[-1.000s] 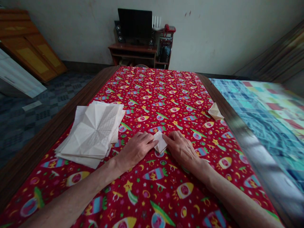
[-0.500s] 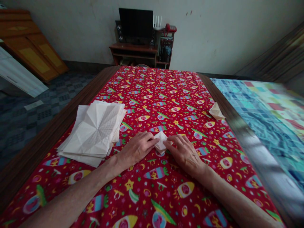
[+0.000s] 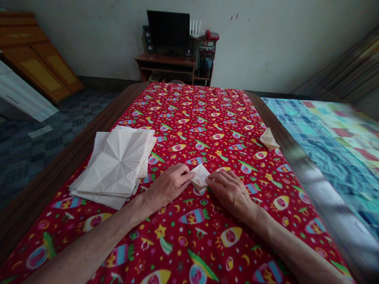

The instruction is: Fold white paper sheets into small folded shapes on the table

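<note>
A small folded piece of white paper (image 3: 200,176) lies on the red patterned cloth (image 3: 195,217) between my hands, one corner pointing away from me. My left hand (image 3: 174,180) grips its left corner, thumb and fingers pressed together there. On the opposite corner, my right hand (image 3: 230,187) pinches the paper between thumb and curled fingers. Left of my left hand rests a stack of creased white paper sheets (image 3: 115,165), the top one showing fold lines and faint print. Another folded paper piece (image 3: 269,139) sits near the right edge of the cloth.
Dark wooden table edges (image 3: 103,126) flank the cloth. A bed with a checked cover (image 3: 319,146) stands close on the right. Beyond the table is a desk (image 3: 166,61) with a monitor (image 3: 168,33) and a red telephone (image 3: 211,35). A wooden cabinet (image 3: 44,63) stands far left.
My right fingers have drawn back slightly from the middle of the folded paper to its right corner, so more of its top face shows. My left hand has barely moved.
</note>
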`<state>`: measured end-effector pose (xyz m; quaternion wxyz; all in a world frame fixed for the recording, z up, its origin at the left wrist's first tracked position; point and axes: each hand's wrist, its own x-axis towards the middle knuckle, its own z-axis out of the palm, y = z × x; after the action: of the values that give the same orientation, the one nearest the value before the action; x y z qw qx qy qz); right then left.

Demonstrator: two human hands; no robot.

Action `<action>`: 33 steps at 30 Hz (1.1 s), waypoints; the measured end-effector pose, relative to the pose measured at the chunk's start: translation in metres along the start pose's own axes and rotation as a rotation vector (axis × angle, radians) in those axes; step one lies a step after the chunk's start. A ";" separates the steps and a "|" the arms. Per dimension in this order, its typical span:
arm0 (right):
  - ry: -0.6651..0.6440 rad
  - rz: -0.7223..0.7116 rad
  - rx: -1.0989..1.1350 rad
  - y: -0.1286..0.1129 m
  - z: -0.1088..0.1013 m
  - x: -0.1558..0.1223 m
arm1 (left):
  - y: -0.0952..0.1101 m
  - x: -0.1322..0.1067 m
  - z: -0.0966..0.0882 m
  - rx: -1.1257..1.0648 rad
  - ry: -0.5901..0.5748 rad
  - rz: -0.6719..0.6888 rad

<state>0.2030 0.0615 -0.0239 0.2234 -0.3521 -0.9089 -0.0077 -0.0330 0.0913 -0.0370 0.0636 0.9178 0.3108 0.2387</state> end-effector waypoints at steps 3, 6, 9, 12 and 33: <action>-0.001 0.030 0.006 0.001 0.000 -0.001 | -0.001 -0.001 0.001 0.005 0.017 -0.002; -0.018 0.067 0.046 0.001 0.000 -0.003 | -0.003 -0.002 0.004 -0.045 0.078 -0.035; 0.004 0.090 0.061 0.000 0.002 -0.003 | -0.006 -0.002 0.007 -0.124 0.129 -0.094; 0.037 0.092 0.025 -0.002 0.004 -0.001 | -0.006 -0.002 0.007 -0.126 0.128 -0.085; 0.030 0.208 0.226 -0.004 0.009 0.002 | -0.004 0.002 0.004 -0.134 0.066 -0.090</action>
<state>0.1954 0.0613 -0.0303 0.2749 -0.4170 -0.8590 0.1127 -0.0317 0.0964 -0.0408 0.1251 0.8882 0.3371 0.2860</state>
